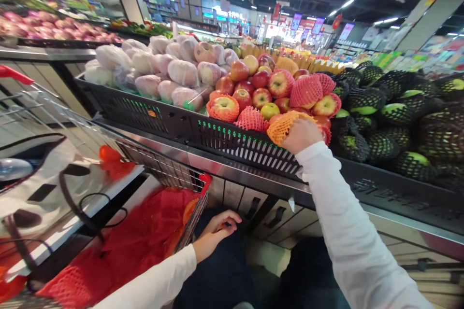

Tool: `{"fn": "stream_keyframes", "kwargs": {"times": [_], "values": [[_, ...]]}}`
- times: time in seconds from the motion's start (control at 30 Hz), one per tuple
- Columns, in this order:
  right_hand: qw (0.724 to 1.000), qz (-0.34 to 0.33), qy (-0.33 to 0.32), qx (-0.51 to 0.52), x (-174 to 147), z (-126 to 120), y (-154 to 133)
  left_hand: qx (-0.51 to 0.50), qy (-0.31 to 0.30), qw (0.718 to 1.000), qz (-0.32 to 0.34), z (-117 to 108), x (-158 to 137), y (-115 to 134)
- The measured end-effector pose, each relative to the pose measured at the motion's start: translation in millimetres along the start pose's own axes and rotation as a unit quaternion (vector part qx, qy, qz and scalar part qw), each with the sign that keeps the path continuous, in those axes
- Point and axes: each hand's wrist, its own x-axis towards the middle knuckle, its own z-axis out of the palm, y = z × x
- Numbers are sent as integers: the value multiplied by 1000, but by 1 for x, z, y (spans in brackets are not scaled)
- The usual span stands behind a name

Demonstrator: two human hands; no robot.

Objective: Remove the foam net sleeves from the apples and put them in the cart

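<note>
My right hand point(303, 134) reaches to the front edge of the black crate and its fingers are wrapped round an orange foam fruit net point(282, 128). Whether a fruit sits inside that net cannot be made out. Around it lie red apples point(261, 96), some bare and some in pink foam nets point(307, 91), with a small yellow-green fruit point(270, 111) among them. My left hand point(219, 228) hangs low by the cart's corner, fingers loosely bent and apart, with nothing in it.
The black crate point(232, 131) also holds bagged pale fruit point(182, 72) on the left. Dark green produce in black nets point(373, 137) fills the right. At lower left, a shopping cart point(165, 166) contains red foam netting point(136, 231) and a white bag point(47, 188).
</note>
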Motion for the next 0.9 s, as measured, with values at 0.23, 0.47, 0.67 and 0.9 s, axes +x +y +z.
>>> {"fn": "stream_keyframes", "kwargs": {"times": [0.23,0.47,0.67,0.9], "values": [[998,23,-35,-50,-3,2,-11,23,-3,1000,-8,0,2,-2],[992,115,55,-13,-17,21,-4,50,10,998,-31,1,3,-8],[967,76,238,56,-24,37,8,42,15,999,-19,3,3,-7],[932,128,255,225,-92,48,16,-42,-18,997,-58,5,11,-8]]}}
